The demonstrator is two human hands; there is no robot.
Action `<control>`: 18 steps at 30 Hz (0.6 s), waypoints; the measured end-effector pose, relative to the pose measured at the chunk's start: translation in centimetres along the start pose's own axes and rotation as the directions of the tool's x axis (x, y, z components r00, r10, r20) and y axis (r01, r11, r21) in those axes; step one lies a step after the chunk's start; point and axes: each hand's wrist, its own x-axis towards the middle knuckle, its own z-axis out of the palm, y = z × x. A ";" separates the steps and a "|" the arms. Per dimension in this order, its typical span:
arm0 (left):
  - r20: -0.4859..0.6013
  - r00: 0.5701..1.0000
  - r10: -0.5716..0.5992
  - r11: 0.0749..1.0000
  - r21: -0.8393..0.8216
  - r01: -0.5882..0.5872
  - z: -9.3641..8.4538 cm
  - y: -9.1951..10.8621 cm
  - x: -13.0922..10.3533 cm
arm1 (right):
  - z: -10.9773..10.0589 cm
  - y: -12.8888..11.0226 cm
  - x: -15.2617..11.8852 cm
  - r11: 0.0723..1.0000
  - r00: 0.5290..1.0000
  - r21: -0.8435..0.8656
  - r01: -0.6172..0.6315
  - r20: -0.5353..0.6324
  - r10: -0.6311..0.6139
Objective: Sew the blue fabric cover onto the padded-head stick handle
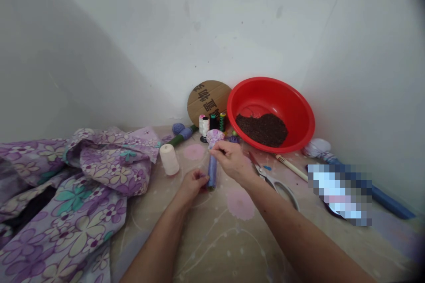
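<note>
A short blue-wrapped stick (212,171) with a gathered floral cloth head (215,135) lies on the table in front of me. My left hand (194,182) has its fingers curled at the near end of the stick, thumb against its side. Over the part just below the cloth head, my right hand (229,159) is closed in a pinch; what sits between its fingertips is too small to make out. A white cone of thread (169,159) stands left of the stick. Scissors (262,171) lie right of my right hand, partly hidden by my forearm.
Purple floral fabric (116,163) is heaped at left. Thread spools (213,121) stand before a cardboard disc (207,97). A red basin (299,97) holds dark brown grains. At right lie a cream stick (292,167), a blurred-out phone (338,194) and a longer blue stick (392,202).
</note>
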 end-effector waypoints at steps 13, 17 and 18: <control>0.039 0.999 -0.018 1.000 0.019 0.017 -0.3 -0.3 0.1 | 1.7 0.2 1.4 0.847 0.933 -0.416 0.330 0.009 -0.359; 0.024 0.999 -0.021 0.999 0.046 0.020 -0.4 -0.3 0.3 | 1.7 1.0 1.5 0.866 0.949 -0.409 0.287 -0.004 -0.316; 0.017 1.000 -0.018 0.998 0.062 0.017 -0.4 -0.3 0.3 | 1.5 1.2 1.5 0.873 0.953 -0.404 0.273 -0.011 -0.303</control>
